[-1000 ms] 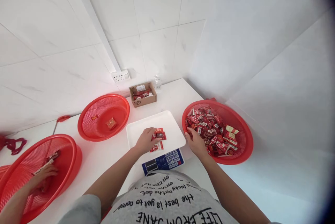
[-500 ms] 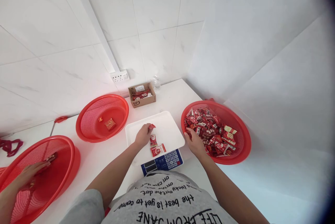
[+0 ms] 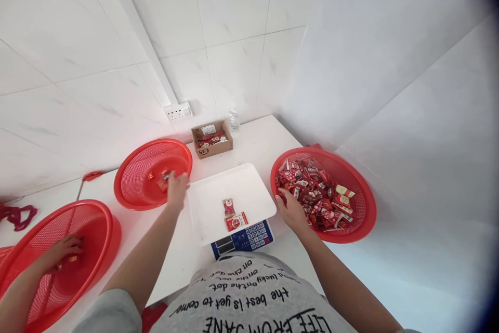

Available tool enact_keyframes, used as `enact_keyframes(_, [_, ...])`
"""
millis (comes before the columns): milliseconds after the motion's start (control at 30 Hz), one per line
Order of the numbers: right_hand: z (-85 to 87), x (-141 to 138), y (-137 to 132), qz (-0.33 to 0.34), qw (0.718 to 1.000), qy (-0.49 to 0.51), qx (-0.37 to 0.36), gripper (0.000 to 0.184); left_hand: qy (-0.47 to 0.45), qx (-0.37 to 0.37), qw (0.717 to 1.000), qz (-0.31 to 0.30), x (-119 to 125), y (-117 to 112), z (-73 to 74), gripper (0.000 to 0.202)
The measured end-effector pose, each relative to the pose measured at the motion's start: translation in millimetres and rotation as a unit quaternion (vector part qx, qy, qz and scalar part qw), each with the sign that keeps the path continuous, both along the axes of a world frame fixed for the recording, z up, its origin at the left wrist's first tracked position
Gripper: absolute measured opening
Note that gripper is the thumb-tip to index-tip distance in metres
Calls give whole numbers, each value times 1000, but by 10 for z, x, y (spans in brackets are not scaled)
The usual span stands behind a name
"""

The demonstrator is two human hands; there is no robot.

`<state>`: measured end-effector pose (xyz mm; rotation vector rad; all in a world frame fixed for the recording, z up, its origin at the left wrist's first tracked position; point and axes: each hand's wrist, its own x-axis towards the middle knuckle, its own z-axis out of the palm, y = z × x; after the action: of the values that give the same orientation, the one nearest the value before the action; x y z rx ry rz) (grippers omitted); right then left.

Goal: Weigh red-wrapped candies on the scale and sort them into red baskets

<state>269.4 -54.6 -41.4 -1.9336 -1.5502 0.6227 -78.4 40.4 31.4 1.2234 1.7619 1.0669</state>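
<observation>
Left hand [image 3: 177, 187] at the middle basket's [image 3: 134, 192] rim, beside its few packets [image 3: 161, 181]. Right hand [image 3: 290, 208] on the packet heap [image 3: 319, 195] in the right basket [image 3: 370, 208]. Grip of either cannot be told. Two packets [image 3: 232, 214] lie on the scale tray [image 3: 218, 187] between. A co-worker's hand [image 3: 64, 250] occupies the far-left basket [image 3: 93, 224].

Single head-worn camera looks forward and down at close range over the white table [image 3: 268, 138] toward the tiled corner.

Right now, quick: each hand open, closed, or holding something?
Left hand: over the middle basket's rim; whether it holds anything cannot be told.
Right hand: at the right basket's edge, against the packets; grip cannot be told.
</observation>
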Motion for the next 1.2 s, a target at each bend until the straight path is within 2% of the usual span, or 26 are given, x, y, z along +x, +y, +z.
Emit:
enact_keyframes(100, [-1,0,0,1,1000,1,3,43,65,-1,983,-170,405,-379,-176,50])
enact_keyframes(167, [0,-1,3,0,1000,3,1,42,116,7,954,-277,631,-599,-238,61])
enact_keyframes(233, [2,-2,5,0,1000,4,-1,42,194,10,914,-357,774,-738,-259,63])
enact_keyframes(333, [10,-5,8,1,1000,5,-3,43,277,5,876,-394,858,-804,-271,53])
enact_keyframes(467, [21,-8,10,1,1000,1,-8,42,332,-10,849,-410,883,-809,-333,30])
enact_keyframes(567, [17,-8,10,2,1000,-4,-11,43,344,-21,839,-420,905,-834,-381,26])
enact_keyframes(667, [5,-8,9,4,1000,-5,-4,42,338,-33,845,-413,927,-856,-381,31])
enact_keyframes(767, [-3,-6,6,8,1000,-10,-1,43,311,-46,863,-397,943,-866,-343,33])
enact_keyframes(933, [-9,-2,13,13,1000,-8,-1,44,226,-61,915,-329,886,-829,-300,30])
enact_keyframes(1000, [-2,-3,21,11,1000,9,-4,45,177,-58,944,-271,795,-766,-271,24])
enact_keyframes(1100, [28,-14,27,6,999,42,-6,45,84,-40,984,-150,565,-611,-152,12])
enact_keyframes(1200, [57,-29,33,0,999,37,-8,40,-21,-25,999,-8,244,-393,46,14])
